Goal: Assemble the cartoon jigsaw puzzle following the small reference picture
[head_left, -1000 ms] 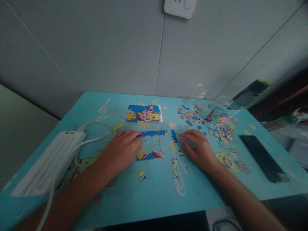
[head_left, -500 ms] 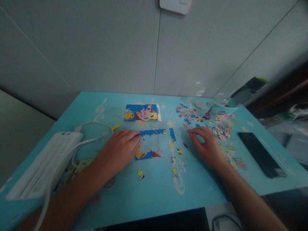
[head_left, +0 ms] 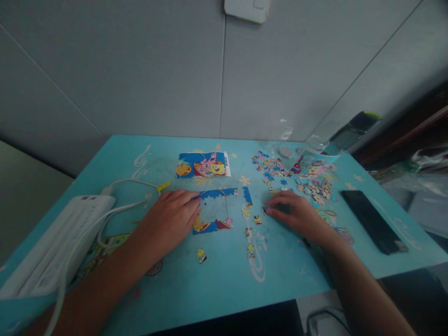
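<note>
My left hand (head_left: 175,212) lies on the left side of a partly joined puzzle frame (head_left: 213,227), fingers close together, covering that edge. What is under its fingers is hidden. To the right, my right hand (head_left: 292,210) has thumb and fingertips closed on a small dark puzzle piece (head_left: 264,211) at the table surface. Between the hands are a blue joined strip (head_left: 247,196) and loose yellow pieces, one (head_left: 257,219) beside the strip. Another loose piece (head_left: 201,255) sits nearer the front edge. Behind the frame lies the printed picture card (head_left: 203,164).
Loose pieces (head_left: 269,165) are heaped at the back right, near a clear plastic container (head_left: 317,143). A black flat object (head_left: 373,221) lies at the right. A white power strip (head_left: 59,245) with cables stands at the left.
My right hand has moved slightly down and left, and its fingertips have closed on the small dark piece. My left hand stays on the frame. The view has shifted a little.
</note>
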Tool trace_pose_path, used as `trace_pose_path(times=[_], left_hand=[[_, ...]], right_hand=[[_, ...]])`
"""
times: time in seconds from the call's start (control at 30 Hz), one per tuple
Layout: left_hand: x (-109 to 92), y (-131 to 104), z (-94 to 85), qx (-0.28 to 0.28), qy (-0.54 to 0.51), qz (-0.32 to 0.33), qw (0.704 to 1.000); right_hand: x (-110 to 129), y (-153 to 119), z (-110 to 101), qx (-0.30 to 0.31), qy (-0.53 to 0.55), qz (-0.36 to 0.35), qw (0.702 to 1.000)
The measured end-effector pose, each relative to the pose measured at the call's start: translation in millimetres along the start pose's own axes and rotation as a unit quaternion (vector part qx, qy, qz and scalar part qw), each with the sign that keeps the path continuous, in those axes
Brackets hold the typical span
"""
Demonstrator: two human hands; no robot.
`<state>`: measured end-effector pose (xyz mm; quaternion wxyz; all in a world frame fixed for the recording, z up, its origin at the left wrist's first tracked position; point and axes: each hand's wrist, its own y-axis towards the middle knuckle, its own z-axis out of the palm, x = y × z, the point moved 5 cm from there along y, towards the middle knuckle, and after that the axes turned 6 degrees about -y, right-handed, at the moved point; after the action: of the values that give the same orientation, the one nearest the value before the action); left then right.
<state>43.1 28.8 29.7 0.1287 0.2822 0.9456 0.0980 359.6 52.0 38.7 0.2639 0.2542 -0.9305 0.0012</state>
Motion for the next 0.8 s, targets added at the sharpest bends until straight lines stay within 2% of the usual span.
trace_pose_path(times=[0.17,0.33,0.63,0.8], left_hand=[[-0.8,-0.5,-1.3,-0.013,-0.003,0.003,1.0],[-0.3,-0.8,1.3,0.005,0.025,0.002,1.0],[0.1,-1.4,1.0,-0.018,0.007,0.004,1.0],[0.5,-2.5,3.1,-0.008,0.014,0.008,1.0]], right_hand=[[-0.7,-0.2,2.0,0.026,-0.02,0.0,0.999],[-2.3,-0.1,2.9,0.038,-0.014,-0.005,0.999],[-7.6,-2.6,3.1,0.017,0.017,0.016,1.0],[-1.4,-2.2,3.3,0.024,0.011,0.01,1.0]])
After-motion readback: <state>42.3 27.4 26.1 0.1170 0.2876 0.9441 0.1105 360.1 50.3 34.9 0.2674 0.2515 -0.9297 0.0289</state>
